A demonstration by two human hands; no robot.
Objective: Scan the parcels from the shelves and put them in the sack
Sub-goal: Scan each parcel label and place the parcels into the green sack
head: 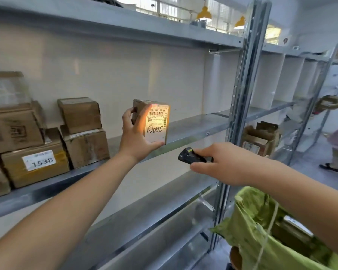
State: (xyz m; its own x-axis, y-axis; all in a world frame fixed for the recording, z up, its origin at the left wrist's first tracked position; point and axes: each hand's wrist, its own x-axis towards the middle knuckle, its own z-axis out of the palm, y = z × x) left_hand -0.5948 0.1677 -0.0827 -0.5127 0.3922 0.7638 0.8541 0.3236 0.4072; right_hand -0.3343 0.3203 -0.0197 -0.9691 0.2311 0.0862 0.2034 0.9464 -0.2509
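Shelving behind, left hand [134, 131] grip clasps parcel [154, 121]; right hand [220, 164] clutches scanner [189, 155].

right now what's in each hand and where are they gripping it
Left hand grips the small parcel by its left side and bottom edge. Right hand holds the black scanner by its rear.

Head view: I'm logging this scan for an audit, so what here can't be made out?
- Parcel: its small label print is too fine to read, and orange glare washes the label's left part; the left hand covers its left face.
- Scanner: the right hand hides all but its tip.
- Sack: cut off by the bottom edge; contents mostly hidden by its folds.
- Left boxes: markings blurred.
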